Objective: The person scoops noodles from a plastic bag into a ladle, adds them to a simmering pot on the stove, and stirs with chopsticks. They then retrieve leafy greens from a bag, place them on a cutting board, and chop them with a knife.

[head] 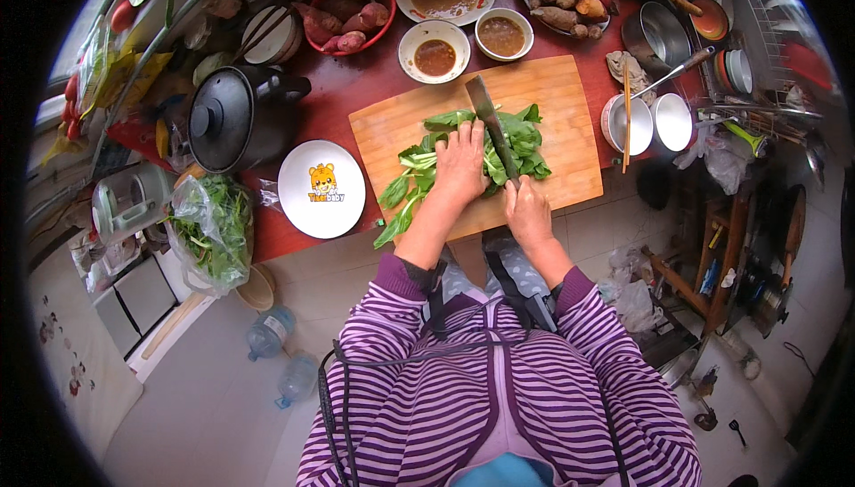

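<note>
Leafy greens (524, 136) lie in a loose pile across a wooden cutting board (574, 100), some stems and leaves hanging over its near left edge. My left hand (462, 165) presses down on the stems, fingers pointing away from me. In my right hand (528, 206) is the handle of a kitchen cleaver (491, 120); its dark blade stands on edge among the greens, just right of my left fingers. How deep the blade's edge sits is hidden by leaves.
Left of the board are a white plate (320, 213), a black lidded pot (224, 120) and a plastic bag of greens (214, 233). Behind it stand bowls of brown sauce (435, 33) and a red basin (314, 3) of sweet potatoes. Chopsticks (626, 120) rest across a bowl at right.
</note>
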The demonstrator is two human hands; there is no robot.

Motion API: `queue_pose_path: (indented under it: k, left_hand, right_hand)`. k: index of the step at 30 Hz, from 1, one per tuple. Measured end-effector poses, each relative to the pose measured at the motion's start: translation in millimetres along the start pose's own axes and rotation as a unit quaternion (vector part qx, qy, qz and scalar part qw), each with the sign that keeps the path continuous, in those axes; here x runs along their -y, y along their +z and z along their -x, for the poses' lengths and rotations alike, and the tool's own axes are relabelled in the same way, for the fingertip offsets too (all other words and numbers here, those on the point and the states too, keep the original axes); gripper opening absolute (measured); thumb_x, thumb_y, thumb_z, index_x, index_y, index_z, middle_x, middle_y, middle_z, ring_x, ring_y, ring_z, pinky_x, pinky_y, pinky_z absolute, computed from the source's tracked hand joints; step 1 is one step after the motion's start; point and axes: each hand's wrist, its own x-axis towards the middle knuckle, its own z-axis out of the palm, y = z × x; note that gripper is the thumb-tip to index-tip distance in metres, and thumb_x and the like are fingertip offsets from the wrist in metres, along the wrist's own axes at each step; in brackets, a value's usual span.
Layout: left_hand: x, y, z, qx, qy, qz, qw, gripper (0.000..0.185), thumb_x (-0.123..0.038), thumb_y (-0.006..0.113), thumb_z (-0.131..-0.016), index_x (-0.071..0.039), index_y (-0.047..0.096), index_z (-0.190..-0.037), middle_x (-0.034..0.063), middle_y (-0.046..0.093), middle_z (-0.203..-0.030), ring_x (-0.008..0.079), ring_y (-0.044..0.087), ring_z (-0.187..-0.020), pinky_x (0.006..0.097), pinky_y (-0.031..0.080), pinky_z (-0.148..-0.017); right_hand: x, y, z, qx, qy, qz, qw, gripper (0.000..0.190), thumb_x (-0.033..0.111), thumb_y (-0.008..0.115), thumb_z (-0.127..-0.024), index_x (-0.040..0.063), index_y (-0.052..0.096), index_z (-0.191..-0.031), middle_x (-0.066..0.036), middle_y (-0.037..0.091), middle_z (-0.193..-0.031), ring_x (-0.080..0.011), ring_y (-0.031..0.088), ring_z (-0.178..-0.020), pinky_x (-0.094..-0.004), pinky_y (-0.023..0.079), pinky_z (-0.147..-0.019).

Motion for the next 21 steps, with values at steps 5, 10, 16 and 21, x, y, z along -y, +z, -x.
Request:
queue_pose_path:
  k: [5,10,16,21]
  left_hand:
    - [5.1,-23.1,18.8,0.013,-0.032,-0.034,0.999,0.123,-0.039,0.088,-0.050,-0.012,0.020,-0.149,0.0160,0.023,-0.152,0.0357,0.024,-0.140,0.0619,0.027,-0.104]
    - [25.5,-28.9,15.7,0.054,-0.064,-0.026,0.996,0.130,-0.045,0.089,-0.048,-0.009,0.017,-0.150,0.0169,0.012,-0.157,0.0384,0.020,-0.142,0.0636,0.026,-0.106]
    - [31.3,-7.2,9.9,0.027,-0.066,-0.051,0.996,0.115,-0.044,0.087,-0.054,-0.003,0.027,-0.143,0.0157,0.030,-0.147,0.0338,0.032,-0.133,0.0548,0.030,-0.102]
    - [34.7,2.2,11.8,-0.007,-0.049,-0.048,0.998,0.099,-0.038,0.086,-0.057,-0.002,0.037,-0.135,0.0128,0.042,-0.131,0.0295,0.041,-0.123,0.0512,0.035,-0.096]
  right_hand:
    - [-3.8,-5.9,-0.1,-0.002,-0.013,-0.033,0.999,0.021,0.022,0.052,-0.095,0.001,0.051,-0.093,-0.023,0.063,-0.069,-0.0428,0.063,-0.066,-0.0523,0.049,-0.058]
    - [8.8,-39.2,7.0,-0.014,-0.008,-0.037,0.999,0.021,0.022,0.053,-0.095,0.001,0.053,-0.096,-0.023,0.062,-0.069,-0.0433,0.062,-0.064,-0.0513,0.049,-0.056]
    - [27.5,-77.0,33.5,-0.027,-0.070,-0.032,0.997,0.017,0.018,0.056,-0.093,0.001,0.052,-0.092,-0.023,0.062,-0.069,-0.0420,0.062,-0.061,-0.0494,0.048,-0.052]
    - [41.7,-64.8,36.0,0.066,-0.023,0.009,0.998,0.021,0.021,0.053,-0.095,0.000,0.053,-0.092,-0.025,0.063,-0.073,-0.0436,0.063,-0.065,-0.0515,0.050,-0.057]
